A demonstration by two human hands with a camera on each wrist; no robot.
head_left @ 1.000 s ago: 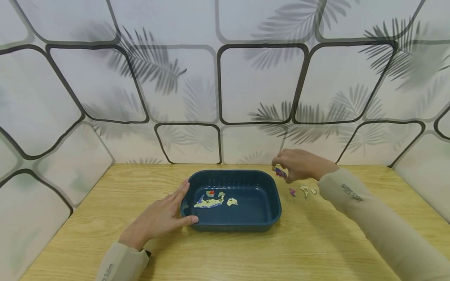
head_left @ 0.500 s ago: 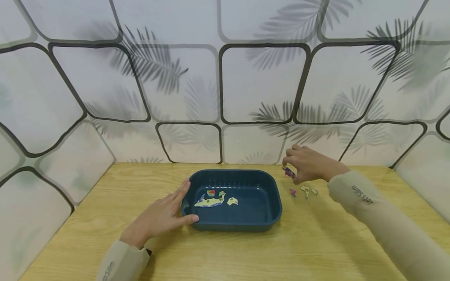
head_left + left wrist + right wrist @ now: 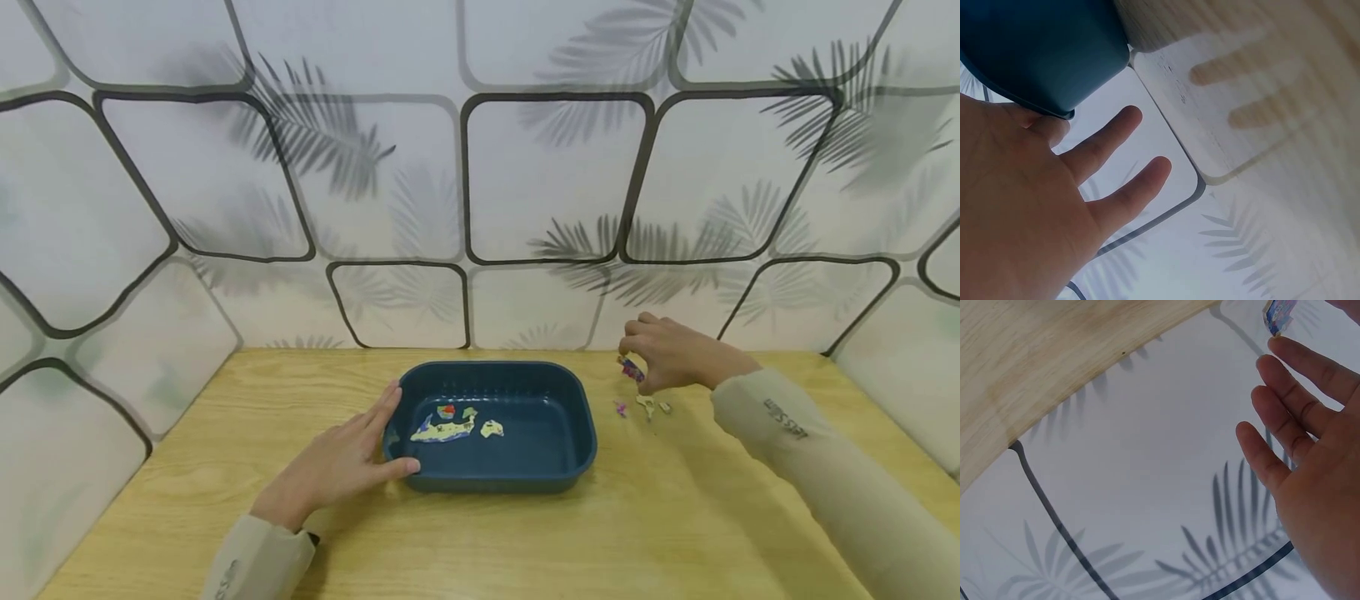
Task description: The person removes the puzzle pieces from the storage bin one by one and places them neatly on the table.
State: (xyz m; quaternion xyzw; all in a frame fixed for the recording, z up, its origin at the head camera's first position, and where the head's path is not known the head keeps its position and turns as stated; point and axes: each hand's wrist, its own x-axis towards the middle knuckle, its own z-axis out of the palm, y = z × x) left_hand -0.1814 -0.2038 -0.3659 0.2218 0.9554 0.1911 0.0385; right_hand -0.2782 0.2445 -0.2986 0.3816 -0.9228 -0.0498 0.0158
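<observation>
My left hand (image 3: 337, 467) lies against the left side of a dark blue rectangular tray (image 3: 491, 483). Its fingers touch the left rim and its thumb the front left corner; in the left wrist view two fingers stretch out straight, off the tray (image 3: 1047, 56). At the back right, just above the table, my right hand (image 3: 667, 354) pinches a small blue and pink flat piece (image 3: 632, 369) between thumb and fingertips. That piece (image 3: 1279, 315) shows at the top of the right wrist view, its shape partly cut off. Inside the tray lie a long cream and blue piece (image 3: 442, 431) and several smaller ones.
Below my right hand, on the wooden table (image 3: 480, 542), lie a small pink piece (image 3: 620, 409), a cream piece (image 3: 646, 406) and a tiny pale one (image 3: 665, 407). A patterned wall covering (image 3: 555, 183) rises at the table's back edge.
My right hand has moved to the right, away from the tray, with the blue and pink piece still pinched. My left hand and the tray have stayed put.
</observation>
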